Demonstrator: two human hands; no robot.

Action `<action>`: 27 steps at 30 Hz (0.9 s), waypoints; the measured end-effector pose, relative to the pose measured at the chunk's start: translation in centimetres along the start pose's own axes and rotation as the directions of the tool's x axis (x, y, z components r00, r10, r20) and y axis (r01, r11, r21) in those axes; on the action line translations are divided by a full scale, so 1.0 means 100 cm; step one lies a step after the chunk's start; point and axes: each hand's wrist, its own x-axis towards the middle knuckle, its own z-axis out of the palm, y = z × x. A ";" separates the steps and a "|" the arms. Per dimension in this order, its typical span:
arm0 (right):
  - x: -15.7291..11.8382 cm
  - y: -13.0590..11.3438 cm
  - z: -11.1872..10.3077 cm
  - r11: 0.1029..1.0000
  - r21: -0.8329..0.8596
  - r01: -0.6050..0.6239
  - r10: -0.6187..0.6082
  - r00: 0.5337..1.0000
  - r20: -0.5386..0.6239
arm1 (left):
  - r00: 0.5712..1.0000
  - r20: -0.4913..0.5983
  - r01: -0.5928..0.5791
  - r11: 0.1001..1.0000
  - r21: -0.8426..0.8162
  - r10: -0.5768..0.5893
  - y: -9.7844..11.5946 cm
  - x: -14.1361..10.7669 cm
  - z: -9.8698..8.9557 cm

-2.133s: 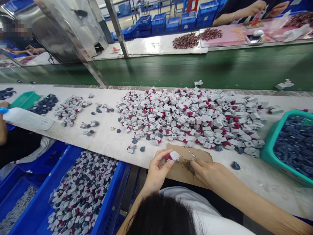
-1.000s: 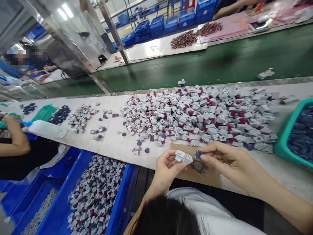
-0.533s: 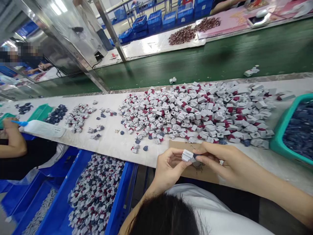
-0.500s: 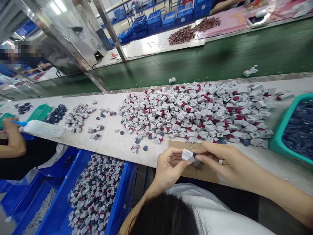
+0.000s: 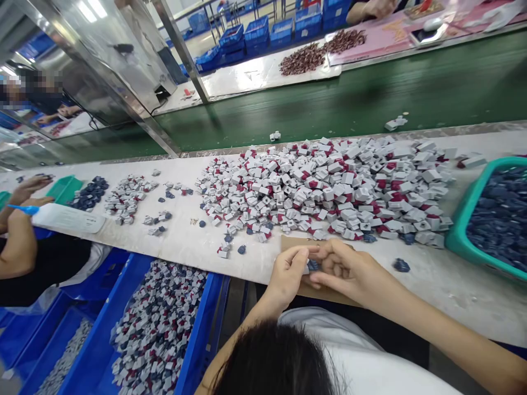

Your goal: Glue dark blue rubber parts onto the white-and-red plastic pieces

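Observation:
Both my hands meet over the near edge of the worktable. My left hand (image 5: pixel 287 276) is closed, thumb and forefinger bent around a small white-and-dark-blue plastic part (image 5: pixel 313 266). Fingers cover most of that part, its blue end showing between the hands. My right hand (image 5: pixel 345 269) reaches in from the right, fingers curled against the blue end and thumb below it. Under the hands lies a piece of brown cardboard (image 5: pixel 289 242). Just beyond stretches a large heap of white and dark-red plastic parts (image 5: pixel 325 186).
A green basket (image 5: pixel 455 236) of dark blue pieces stands right, a loose blue piece (image 5: pixel 401 265) beside it. A blue bin (image 5: pixel 212 307) of parts sits lower left. Beyond runs a green conveyor belt (image 5: pixel 247 118). Left are a co-worker's arms (image 5: pixel 20 230) and a white bottle (image 5: pixel 69 217).
The white part has turned and sunk deeper between my fingers, my hands now closer together. The loose blue piece by the basket now shows. Parts on the belt have shifted left.

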 end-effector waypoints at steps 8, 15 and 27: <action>-0.018 0.003 -0.049 0.968 -0.245 -0.054 -0.035 0.938 -0.346 | 0.992 -0.107 0.033 0.966 -0.256 -0.062 0.005 0.008 -0.002; -0.032 0.012 -0.052 0.952 -0.285 -0.112 -0.010 0.919 -0.394 | 0.961 -0.268 -0.130 0.971 -0.199 0.073 0.010 0.019 -0.013; 0.063 -0.047 0.015 0.822 0.570 -0.012 0.191 0.948 -0.256 | 0.952 -0.240 -0.237 0.957 -0.170 0.193 0.014 0.014 0.031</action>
